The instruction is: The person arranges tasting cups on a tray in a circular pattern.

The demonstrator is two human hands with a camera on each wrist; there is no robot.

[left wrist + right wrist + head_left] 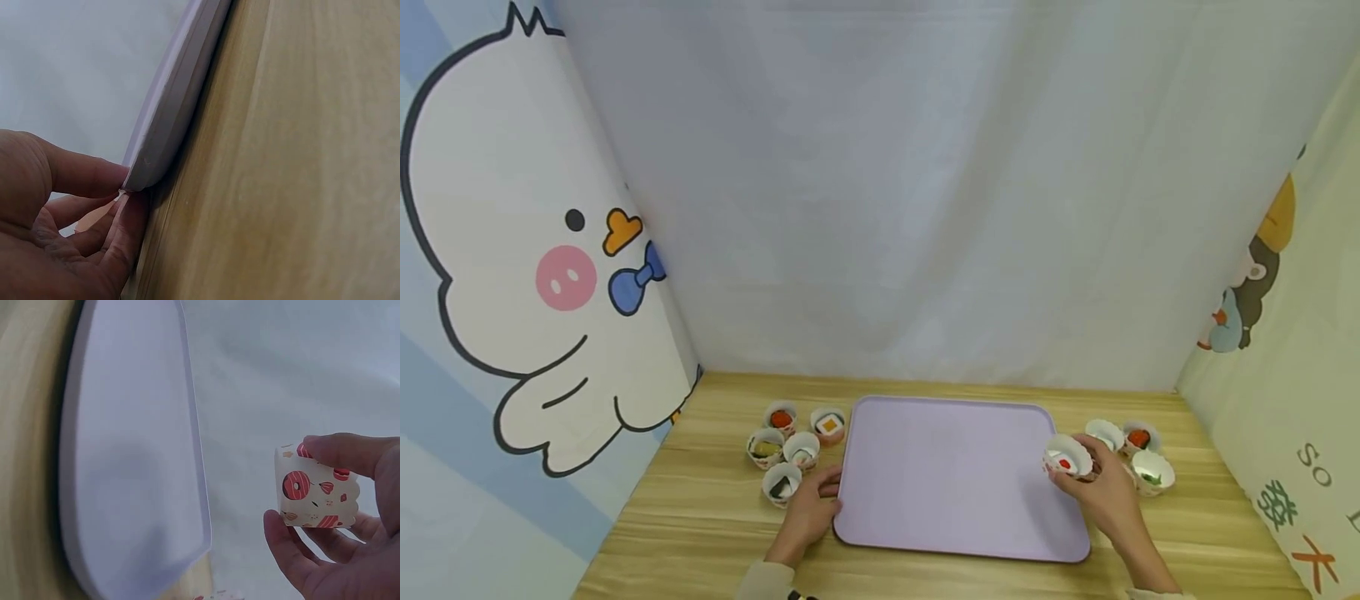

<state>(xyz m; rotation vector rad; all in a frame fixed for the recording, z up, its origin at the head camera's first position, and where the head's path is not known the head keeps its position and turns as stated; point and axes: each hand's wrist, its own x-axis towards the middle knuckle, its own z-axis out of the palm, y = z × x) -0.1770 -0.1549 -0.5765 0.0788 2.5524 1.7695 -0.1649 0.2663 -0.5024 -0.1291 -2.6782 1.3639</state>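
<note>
A pale purple rectangular tray (947,483) lies on the wooden table. At its left edge, near the front corner, my left hand (808,510) holds the rim; the left wrist view has the thumb on the tray rim (165,125) and fingers just below it. My right hand (1108,492) grips a white scalloped paper baking cup (1067,457) above the tray's right side. Something small and red sits inside that cup. Red doughnut prints cover its side, seen in the right wrist view between thumb and fingers of the right hand (350,531).
Left of the tray stand several similar paper cups, including one with a dark item (782,485) and one with an orange-and-white item (827,426). More cups (1152,472) cluster to the right. A pale curtain (880,208) hangs behind the table.
</note>
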